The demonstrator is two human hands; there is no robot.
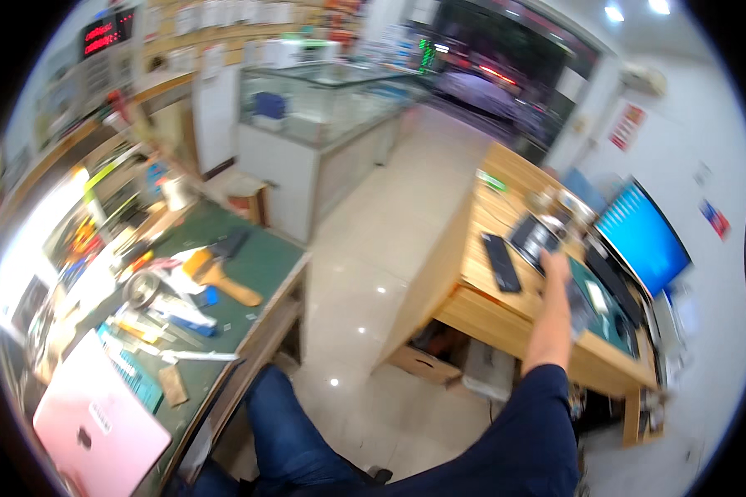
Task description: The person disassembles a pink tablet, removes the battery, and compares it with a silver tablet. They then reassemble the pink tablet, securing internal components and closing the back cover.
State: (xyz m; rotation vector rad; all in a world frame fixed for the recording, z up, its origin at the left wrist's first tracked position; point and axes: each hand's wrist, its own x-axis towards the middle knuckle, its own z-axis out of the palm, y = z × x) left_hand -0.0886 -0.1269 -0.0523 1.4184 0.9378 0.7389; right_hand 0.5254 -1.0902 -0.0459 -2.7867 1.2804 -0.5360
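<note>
My right arm stretches out over the wooden desk [472,273] on the right. At its end my right hand [555,263] is at a dark and silver object [532,238], which is too blurred to name. The fingers are smeared, so I cannot tell whether they grip it. Left of it lies a black phone [501,263]. At the lower left, a pink laptop [108,414] is tilted above the green-topped workbench [265,248]. A small skin-coloured patch by its lower edge seems to be my left hand [71,482]; its fingers are mostly hidden.
A brush with a wooden handle [234,286], a roll of tape [142,288] and several tools crowd the workbench. A lit monitor [643,237] and a black keyboard [613,286] stand on the desk. Tiled floor [381,273] lies between, with a glass display case [323,108] beyond.
</note>
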